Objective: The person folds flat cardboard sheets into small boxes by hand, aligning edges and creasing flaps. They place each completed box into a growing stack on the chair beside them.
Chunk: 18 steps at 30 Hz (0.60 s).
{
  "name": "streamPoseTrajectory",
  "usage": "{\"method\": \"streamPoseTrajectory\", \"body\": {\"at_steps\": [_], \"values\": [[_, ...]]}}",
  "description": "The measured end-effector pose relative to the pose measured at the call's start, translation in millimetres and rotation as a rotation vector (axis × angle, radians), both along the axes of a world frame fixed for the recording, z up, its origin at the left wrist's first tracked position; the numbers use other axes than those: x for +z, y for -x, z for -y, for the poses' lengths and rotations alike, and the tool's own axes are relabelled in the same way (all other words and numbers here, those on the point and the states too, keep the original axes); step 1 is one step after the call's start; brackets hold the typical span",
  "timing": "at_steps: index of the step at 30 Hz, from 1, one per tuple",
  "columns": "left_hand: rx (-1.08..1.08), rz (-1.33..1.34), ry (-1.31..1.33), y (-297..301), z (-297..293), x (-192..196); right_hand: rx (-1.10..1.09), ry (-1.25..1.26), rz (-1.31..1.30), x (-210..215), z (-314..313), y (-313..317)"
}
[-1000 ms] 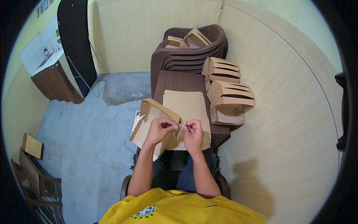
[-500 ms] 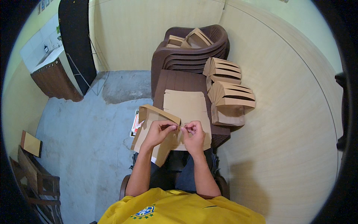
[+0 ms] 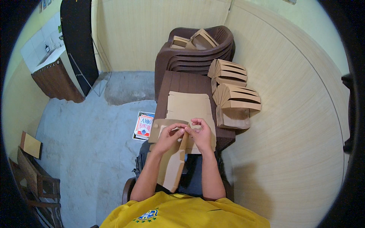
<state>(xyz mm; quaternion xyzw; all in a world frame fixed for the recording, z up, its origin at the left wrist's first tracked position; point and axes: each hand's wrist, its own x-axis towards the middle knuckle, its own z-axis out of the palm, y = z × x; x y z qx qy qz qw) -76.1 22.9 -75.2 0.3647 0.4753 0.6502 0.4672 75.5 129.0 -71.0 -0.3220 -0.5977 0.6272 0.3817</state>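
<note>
A partly folded brown cardboard box (image 3: pixel 172 163) stands tilted over my lap, one raised wall running toward me. My left hand (image 3: pixel 169 138) is closed on it, pinching the upper corner of that wall between thumb and fingers. At the same corner, the thumb of my right hand (image 3: pixel 200 136) presses the cardboard, its other fingers curled above. Beneath both hands, a flat cardboard sheet (image 3: pixel 189 103) with slits along its edges lies on the brown table (image 3: pixel 164 91). My hands hide part of the box's corner.
Several folded cardboard boxes (image 3: pixel 232 117) stand along the table's right side, against the wood-look wall (image 3: pixel 296 121). Behind the table are stacked brown chairs (image 3: pixel 190 57) holding more cardboard pieces. A small white box (image 3: pixel 144 127) with printed packages sits on the left.
The cardboard box has turned and tipped, its near end coming closer to me. Its left part has moved right, uncovering the white box of packages. Both hands remain at the corner.
</note>
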Motion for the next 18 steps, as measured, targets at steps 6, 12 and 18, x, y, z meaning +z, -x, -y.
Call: {"method": "streamPoseTrajectory", "body": {"at_steps": [6, 12, 18], "values": [[-0.009, -0.785, -0.018, -17.9, 7.1, 13.7, -0.038, -0.038, 0.085, -5.9, -14.6, -10.4], [0.012, -1.490, 0.048, -22.1, 16.5, 24.1, -0.478, -0.380, 0.296, 11.7, -35.2, -41.1], [0.010, -1.532, 0.140, 1.8, 26.8, 21.5, -0.179, -0.657, 0.836, 13.4, -35.8, -53.5]]}}
